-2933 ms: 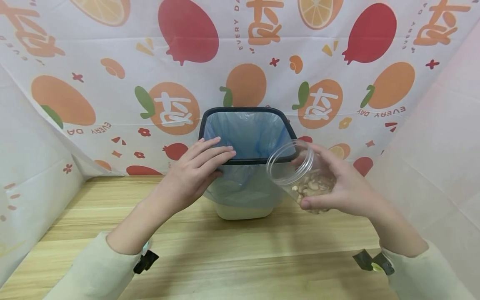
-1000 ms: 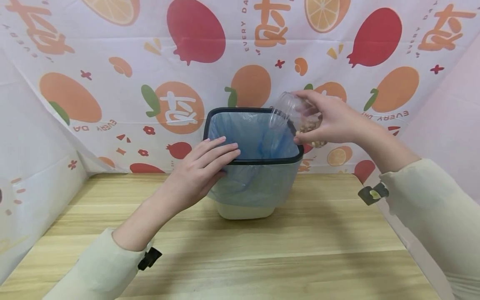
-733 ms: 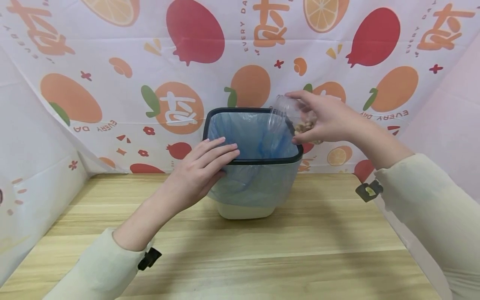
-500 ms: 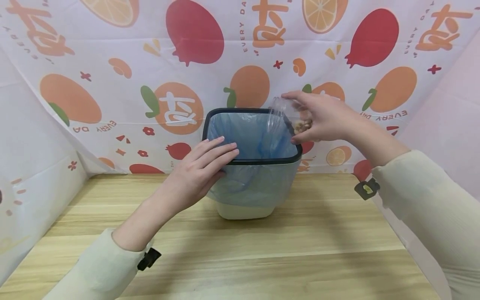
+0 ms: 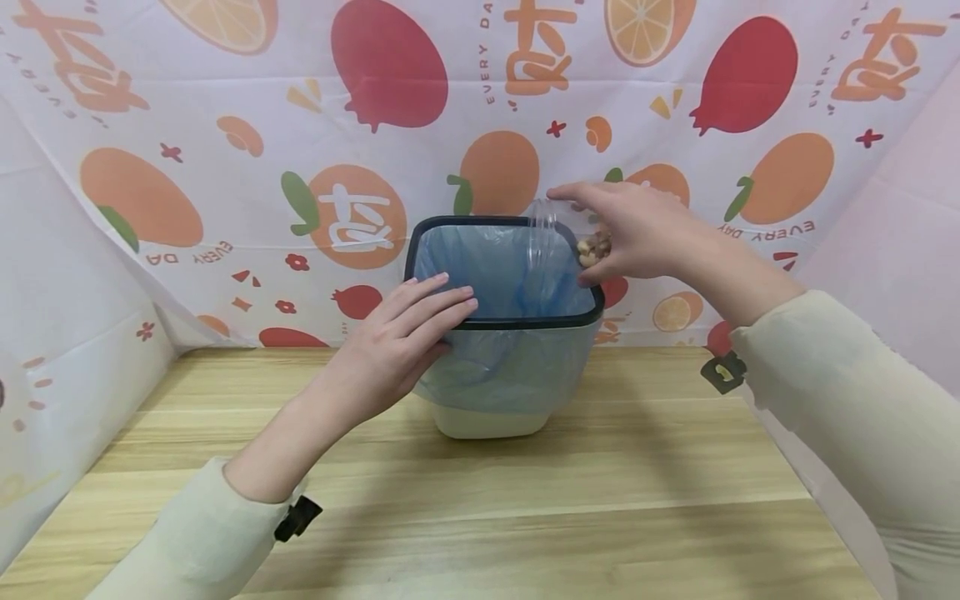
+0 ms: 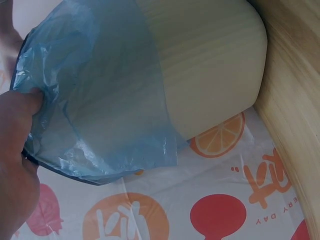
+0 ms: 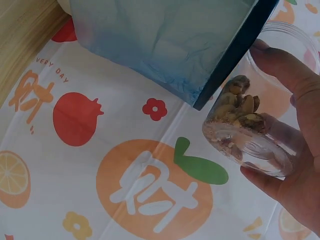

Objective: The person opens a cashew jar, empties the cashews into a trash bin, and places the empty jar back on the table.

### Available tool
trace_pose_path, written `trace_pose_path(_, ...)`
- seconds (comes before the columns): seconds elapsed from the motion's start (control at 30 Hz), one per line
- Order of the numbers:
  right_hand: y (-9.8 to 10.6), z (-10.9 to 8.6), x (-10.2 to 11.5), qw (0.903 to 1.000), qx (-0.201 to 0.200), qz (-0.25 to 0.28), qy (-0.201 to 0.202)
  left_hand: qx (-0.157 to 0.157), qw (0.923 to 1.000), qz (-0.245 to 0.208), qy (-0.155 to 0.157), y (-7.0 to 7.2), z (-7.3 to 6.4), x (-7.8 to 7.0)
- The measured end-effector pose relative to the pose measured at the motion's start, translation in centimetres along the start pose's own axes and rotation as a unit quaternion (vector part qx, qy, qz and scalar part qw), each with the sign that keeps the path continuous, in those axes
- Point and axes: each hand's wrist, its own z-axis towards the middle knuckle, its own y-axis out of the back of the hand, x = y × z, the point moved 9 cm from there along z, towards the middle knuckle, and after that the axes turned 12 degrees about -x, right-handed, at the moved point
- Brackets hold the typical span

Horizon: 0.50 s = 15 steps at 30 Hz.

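In the head view a cream trash bin (image 5: pixel 491 423) with a black rim stands upright, lined with a translucent blue bag (image 5: pixel 480 267). My left hand (image 5: pixel 393 333) holds its front-left rim, fingers over the edge; the left wrist view shows the thumb (image 6: pixel 30 100) pressed on the bag outside. My right hand (image 5: pixel 637 229) grips a clear plastic jar (image 5: pixel 543 242), tipped on its side with the lidless mouth facing left over the bin's right rim. Small beige-brown nut-like pieces (image 7: pixel 240 102) lie in the jar's lower part, toward its base.
The bin stands on a wood-grain table (image 5: pixel 480 508). Close behind it hangs a white cloth (image 5: pixel 262 83) printed with fruit, and plain pale sheets flank the table on both sides.
My right hand has raised the jar from beside the bin to its right rim, then moved it left and tilted it further. The pieces have shifted inside it. My left hand has stayed on the rim.
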Motion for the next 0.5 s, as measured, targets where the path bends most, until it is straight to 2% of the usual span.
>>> trace_pose_path(0.33, -0.24, 0.16, 0.28, 0.9997, 0.014, -0.022, -0.005, 0.008, 0.9999, 0.005, 0.002, -0.13, -0.13, 0.07)
trace_pose_path(0.5, -0.31, 0.21, 0.62, 0.9992, 0.016, -0.035, 0.005, 0.006, 1.0, 0.006, 0.001, -0.16, -0.12, 0.07)
